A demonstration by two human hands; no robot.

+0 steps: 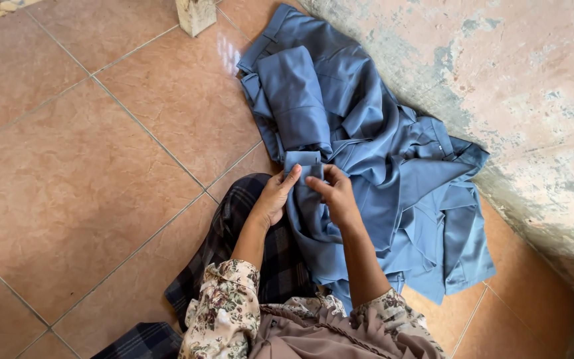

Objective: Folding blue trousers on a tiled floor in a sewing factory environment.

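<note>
A pile of blue clothing [380, 153] lies crumpled on the tiled floor against a wall. One narrow blue piece, a sleeve or cuff end [302, 159], is raised between both hands. My left hand [275, 196] grips its left edge with the fingers curled round the fabric. My right hand [335, 193] pinches the same piece from the right side. Both arms wear floral sleeves, and a dark plaid cloth [247, 246] covers my lap below the hands.
Reddish-brown floor tiles [88, 153] stretch to the left. A worn, stained plaster wall [519, 86] rises on the right behind the clothes. A pale block or post base [195, 14] stands at the top edge.
</note>
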